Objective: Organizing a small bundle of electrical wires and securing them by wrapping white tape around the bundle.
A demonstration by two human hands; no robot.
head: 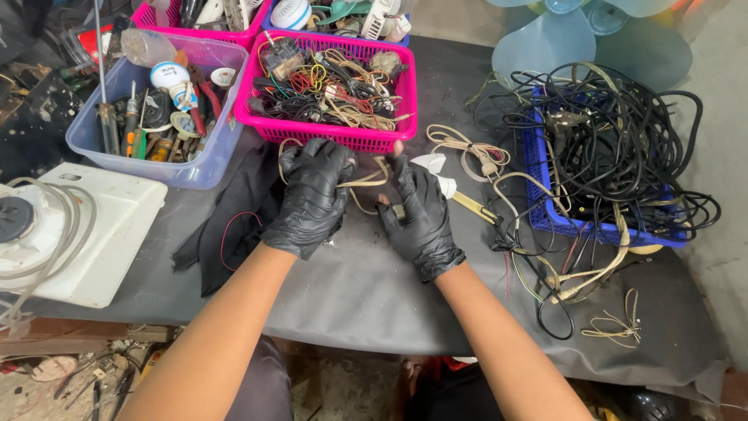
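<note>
From the head camera, two hands in black gloves work over a grey-covered bench (366,288). The left hand (312,199) is curled closed around a thin beige wire (366,181), which loops up behind its knuckles and runs across to the right hand (417,214). The right hand's fingers are bent in, pinching the wire's other end together with a small dark part; what that part is cannot be made out.

Just beyond both hands stands one pink basket (331,134) packed with tangled wires and small parts. Behind it are two more trays, one pink and one blue, only partly in view. Beyond and to the left of the left hand is one clear plastic tub (195,168) holding screwdrivers, pliers and rolls of tape. Further left lies one white appliance base (109,226) with a grey cord draped over it. Under the left hand is a black cloth (230,226) with one red wire on it.

To the right of the right hand sits one blue basket (545,210) overflowing with black cables, with loose beige cords (467,152) lying between it and the hand. One pale blue fan blade (545,39) lies beyond the basket.
</note>
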